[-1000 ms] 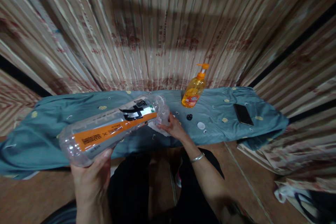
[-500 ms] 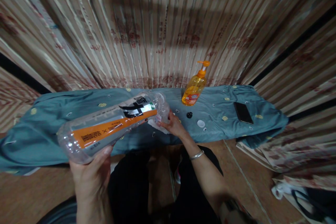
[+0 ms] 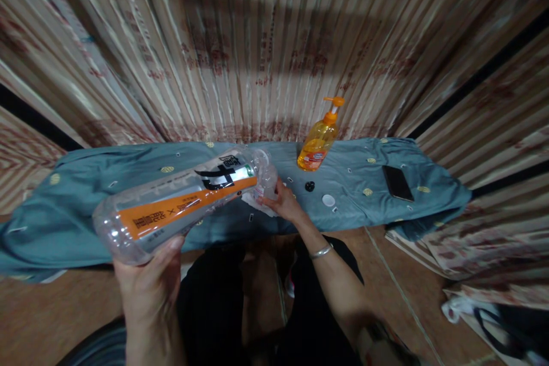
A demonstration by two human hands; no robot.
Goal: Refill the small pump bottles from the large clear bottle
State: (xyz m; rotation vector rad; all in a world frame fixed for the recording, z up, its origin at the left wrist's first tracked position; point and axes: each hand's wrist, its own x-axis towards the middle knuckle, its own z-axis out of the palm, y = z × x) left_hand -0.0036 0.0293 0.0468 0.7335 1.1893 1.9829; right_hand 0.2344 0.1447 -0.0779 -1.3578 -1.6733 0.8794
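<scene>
My left hand (image 3: 156, 271) grips the base end of a large clear plastic bottle (image 3: 180, 200) with an orange and grey label, tilted so its other end points right. At that end my right hand (image 3: 281, 200) is closed on a small clear plastic container (image 3: 266, 177) that meets the bottle's end. Something white and thin, partly hidden, lies under the container. A pump bottle (image 3: 316, 146) of orange liquid stands behind and to the right. Near my right hand, a small black object (image 3: 309, 186) and a white disc (image 3: 328, 201) lie on the cloth.
A blue-green patterned cloth (image 3: 360, 177) covers the long narrow table. A black phone (image 3: 397, 183) lies toward its right end. Pleated curtains (image 3: 274, 40) hang behind and at both sides. Below the front edge are my legs in black and a brown floor (image 3: 386, 309).
</scene>
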